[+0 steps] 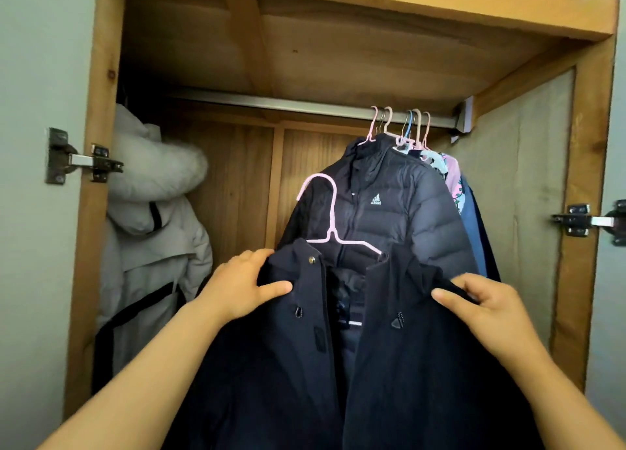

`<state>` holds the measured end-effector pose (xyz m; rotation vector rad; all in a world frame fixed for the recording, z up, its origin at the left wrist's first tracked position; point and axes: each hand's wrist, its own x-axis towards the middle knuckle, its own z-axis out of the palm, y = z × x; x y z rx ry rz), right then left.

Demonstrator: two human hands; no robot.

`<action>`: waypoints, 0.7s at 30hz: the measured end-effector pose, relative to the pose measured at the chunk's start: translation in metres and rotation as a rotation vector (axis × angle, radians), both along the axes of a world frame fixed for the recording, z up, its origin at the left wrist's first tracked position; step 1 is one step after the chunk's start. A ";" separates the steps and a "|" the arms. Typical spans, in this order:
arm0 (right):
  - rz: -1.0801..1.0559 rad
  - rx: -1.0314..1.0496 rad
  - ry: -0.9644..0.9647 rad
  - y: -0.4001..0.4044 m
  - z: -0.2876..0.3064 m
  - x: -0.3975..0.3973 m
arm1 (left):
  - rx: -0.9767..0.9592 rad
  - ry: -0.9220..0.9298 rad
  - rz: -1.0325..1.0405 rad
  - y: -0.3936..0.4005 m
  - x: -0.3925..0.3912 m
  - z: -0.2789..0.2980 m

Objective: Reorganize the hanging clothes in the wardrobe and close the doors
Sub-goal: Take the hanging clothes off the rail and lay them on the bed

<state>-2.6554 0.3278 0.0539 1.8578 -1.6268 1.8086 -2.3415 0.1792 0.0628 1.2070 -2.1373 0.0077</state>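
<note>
The wardrobe (101,77) stands open, its wooden frame filling the wall, and a metal rail (271,103) runs across under the top shelf; everything else sits in relation to that rail. Below its left end, pushed into the corner, hangs a pale padded coat (152,219) with a fur-trimmed hood. Crowded at the rail's right end is a bunch of clothes, the front one a dark puffer jacket (399,212) with a small white logo, hung from pale pink and blue hooks. In front of the rail and well below it, off the bar altogether, is the dark navy coat (305,348) the person holds up by its shoulders. The left hand (244,287) grips the coat's left shoulder with the thumb pressed across the front; the right hand (487,300) is clamped on the other shoulder, fingers curled over the fabric. Smallest of all, the pink hanger (333,226) rises from the collar, its hook free and pointing left. To do this well, I would say the hook must be lifted clear above the rail into the bare stretch between the pale coat and the bunch, with the shoulders kept level so the coat does not slide off the hanger's arms.
</note>
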 end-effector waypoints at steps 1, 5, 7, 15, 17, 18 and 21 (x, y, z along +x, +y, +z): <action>0.037 -0.005 -0.003 0.005 -0.002 -0.001 | -0.043 0.028 0.032 0.007 0.003 -0.006; 0.145 0.062 0.005 0.024 -0.016 -0.003 | -0.168 0.131 0.176 0.064 0.013 -0.024; 0.141 0.090 0.021 0.029 -0.023 0.001 | -0.196 0.144 0.279 0.093 0.022 -0.034; 0.236 0.146 -0.043 0.033 -0.066 0.055 | -0.231 0.097 0.567 0.211 0.073 -0.060; 0.324 0.213 -0.053 0.036 -0.074 0.068 | -0.234 0.099 0.614 0.237 0.085 -0.063; 0.374 0.254 -0.050 0.037 -0.077 0.075 | -0.224 0.104 0.644 0.250 0.092 -0.065; 0.482 0.339 -0.027 0.044 -0.086 0.099 | -0.180 0.108 0.739 0.288 0.112 -0.072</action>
